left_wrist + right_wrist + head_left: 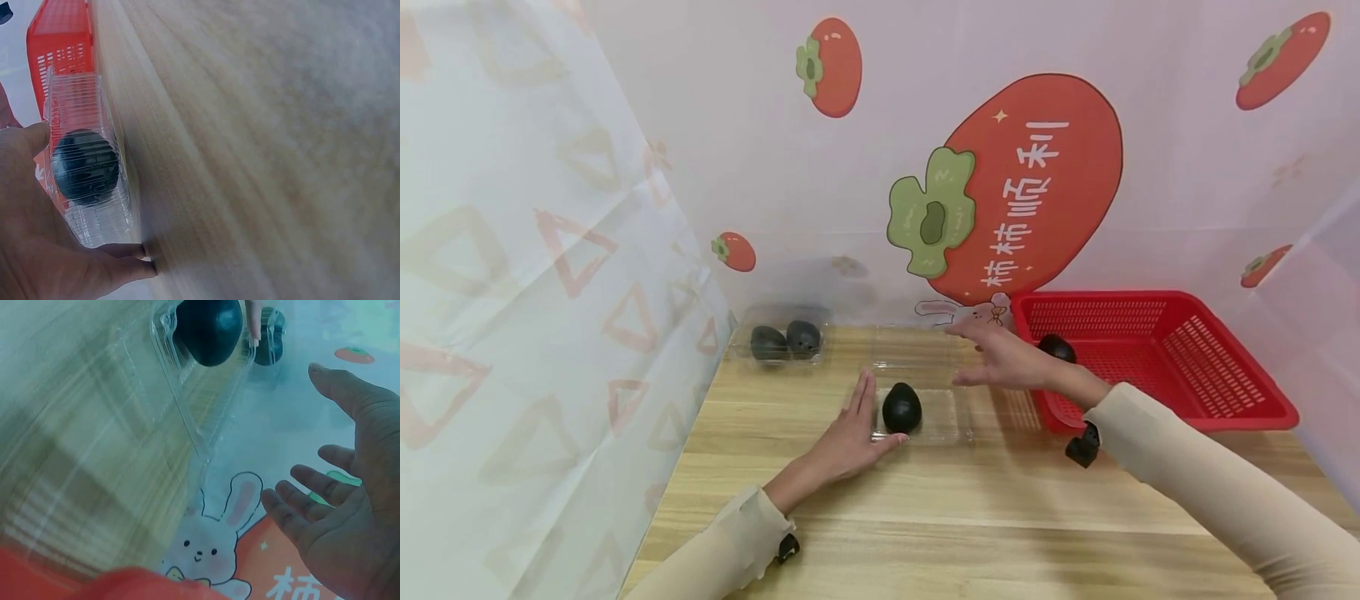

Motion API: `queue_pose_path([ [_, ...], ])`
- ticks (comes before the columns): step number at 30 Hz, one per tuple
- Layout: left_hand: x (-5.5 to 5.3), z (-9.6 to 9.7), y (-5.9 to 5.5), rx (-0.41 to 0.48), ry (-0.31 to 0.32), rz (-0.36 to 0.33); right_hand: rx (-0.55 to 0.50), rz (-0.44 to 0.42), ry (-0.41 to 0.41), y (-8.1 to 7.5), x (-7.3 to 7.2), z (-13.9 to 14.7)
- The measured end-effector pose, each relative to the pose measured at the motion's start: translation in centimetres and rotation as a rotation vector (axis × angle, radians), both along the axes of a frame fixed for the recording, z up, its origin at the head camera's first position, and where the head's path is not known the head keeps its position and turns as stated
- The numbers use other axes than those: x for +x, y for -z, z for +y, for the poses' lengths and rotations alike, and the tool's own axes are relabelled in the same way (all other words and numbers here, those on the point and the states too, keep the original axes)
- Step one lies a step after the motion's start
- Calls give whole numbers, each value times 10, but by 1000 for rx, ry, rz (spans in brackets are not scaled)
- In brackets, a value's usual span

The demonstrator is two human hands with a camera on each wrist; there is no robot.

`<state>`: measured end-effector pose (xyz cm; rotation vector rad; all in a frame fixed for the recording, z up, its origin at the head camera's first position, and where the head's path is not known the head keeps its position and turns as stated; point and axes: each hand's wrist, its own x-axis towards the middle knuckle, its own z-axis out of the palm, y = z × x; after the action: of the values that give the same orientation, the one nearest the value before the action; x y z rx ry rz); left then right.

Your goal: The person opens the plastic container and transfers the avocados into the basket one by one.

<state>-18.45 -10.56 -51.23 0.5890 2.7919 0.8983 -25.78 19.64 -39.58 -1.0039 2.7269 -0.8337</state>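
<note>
A dark avocado (902,409) lies in the left part of a clear plastic clamshell box (942,415), whose lid (913,346) is folded back towards the wall. My left hand (850,437) rests against the box's left end, fingers straight along that side and thumb by the front edge near the avocado. Through the ribbed plastic, the left wrist view shows the same avocado (85,167). Over the right side of the lid my right hand (1006,354) is held with spread fingers and nothing in it; the right wrist view shows the palm (350,544) apart from the box.
A red perforated basket (1105,297) stands to the right, with an avocado (1057,347) by its left wall. At the back left is another clear box (741,343) with two avocados inside. A printed wall sheet (850,183) borders the wooden table (925,533).
</note>
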Motion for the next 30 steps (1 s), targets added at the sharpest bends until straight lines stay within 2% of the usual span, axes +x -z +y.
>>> queue_pose_path([
  [12, 0, -1, 2, -17, 1, -3, 50, 42, -36, 12, 8, -15],
  [26, 0, -2, -1, -6, 17, -11, 74, -47, -58, 26, 14, -27],
  [30, 0, -2, -1, -13, 15, -20, 89, -31, -63, 29, 15, -31],
])
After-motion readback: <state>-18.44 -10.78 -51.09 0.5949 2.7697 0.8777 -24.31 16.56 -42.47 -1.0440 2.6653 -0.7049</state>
